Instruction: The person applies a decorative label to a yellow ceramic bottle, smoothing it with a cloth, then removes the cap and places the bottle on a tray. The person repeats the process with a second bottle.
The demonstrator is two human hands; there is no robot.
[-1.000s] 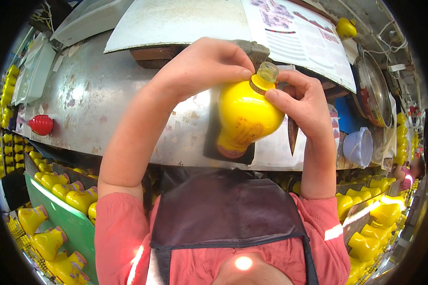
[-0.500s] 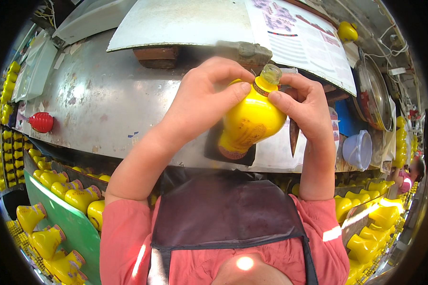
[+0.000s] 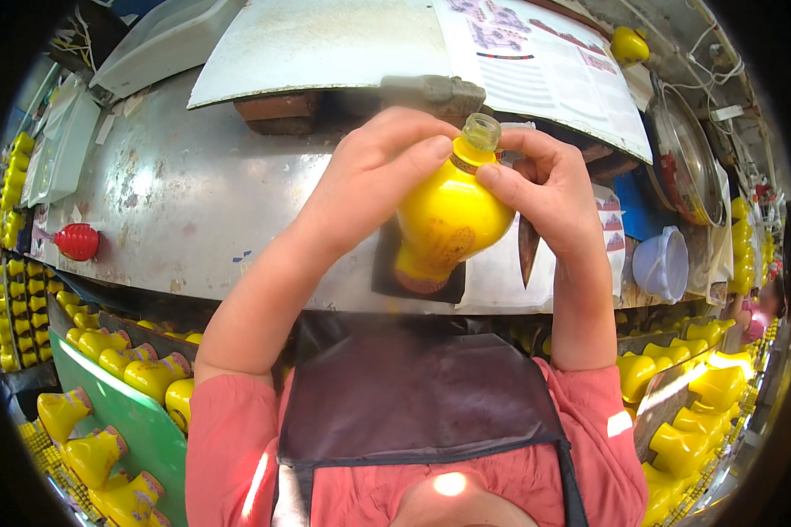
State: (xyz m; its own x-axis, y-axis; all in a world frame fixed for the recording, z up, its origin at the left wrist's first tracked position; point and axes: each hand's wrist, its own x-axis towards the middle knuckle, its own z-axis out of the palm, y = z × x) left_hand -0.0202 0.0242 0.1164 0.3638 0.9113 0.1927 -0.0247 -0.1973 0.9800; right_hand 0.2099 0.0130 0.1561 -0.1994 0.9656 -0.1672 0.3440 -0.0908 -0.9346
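Yellow bottle (image 3: 457, 220): is sitting over black pad (image 3: 385, 274), near tabletop's (image 3: 193, 228) front edge.
Right hand (image 3: 549, 186): is grasping it.
Left hand (image 3: 369, 180): is pinching too, wrist lower than before.
Neck band (image 3: 462, 165): is being pressed, I am supposing.

The metal table (image 3: 176, 193) bears a red bulb (image 3: 78, 241), black pad (image 3: 386, 268) and paper (image 3: 501, 283).

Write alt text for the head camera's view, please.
A person's right hand grips a yellow bottle by the neck at a metal table, the left hand close against the neck's other side. A pale blue bucket is at right; more yellow bottles sit lower on both sides.
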